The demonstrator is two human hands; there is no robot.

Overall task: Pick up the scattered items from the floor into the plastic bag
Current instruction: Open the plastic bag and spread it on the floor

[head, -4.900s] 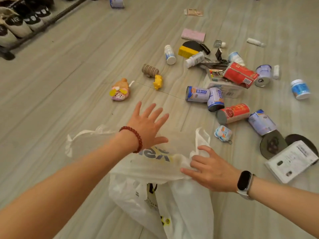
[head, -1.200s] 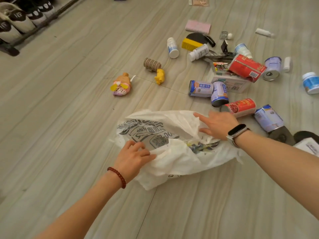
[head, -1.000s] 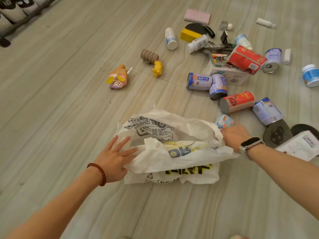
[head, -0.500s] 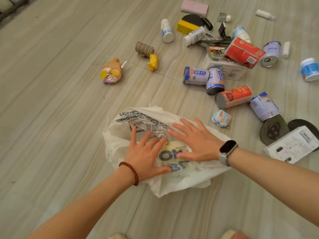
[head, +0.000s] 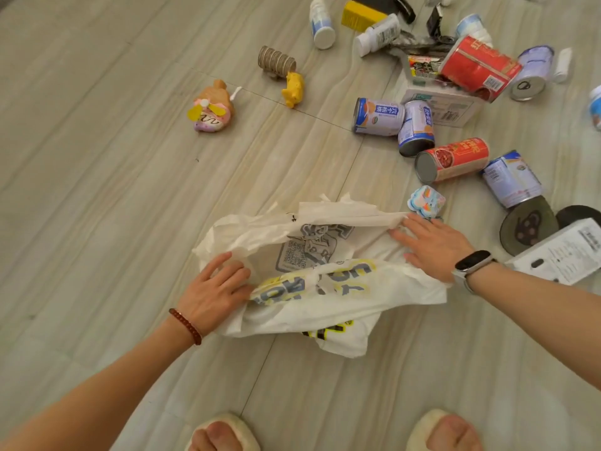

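— Because the plastic bag (head: 325, 288) has to gape before anything can go in, we have both hands on it: our left hand (head: 214, 288) grips the near-left edge, fingers curled round a fold of film, thumb side tucked under where we cannot see it.

— And our right hand (head: 432, 245)?

— Loosely spread, palm down, fingertips on the far-right rim, pressing or tugging it away from the left. Whether it actually pinches the film, we cannot tell. It holds nothing else.

— So the bag is not lifted?

— No, it lies crumpled on the floor (head: 113, 190) right in front of our slippers, its mouth turned toward the clutter, upper layer raised enough to show the printing inside. We judge that it looks empty; nothing scattered has gone in yet.

— What is nearest?

— A small blue-and-pink trinket (head: 426, 201) just beyond our right fingertips, then a red can (head: 455, 159) on its side, with blue cans (head: 379, 116) beyond. The white box (head: 562, 255) sits by our right wrist. Well off to the left lie a small toy fan (head: 211, 109) and a yellow figure (head: 294, 89).

— We'd take the trinket first, then; it is an easy reach.
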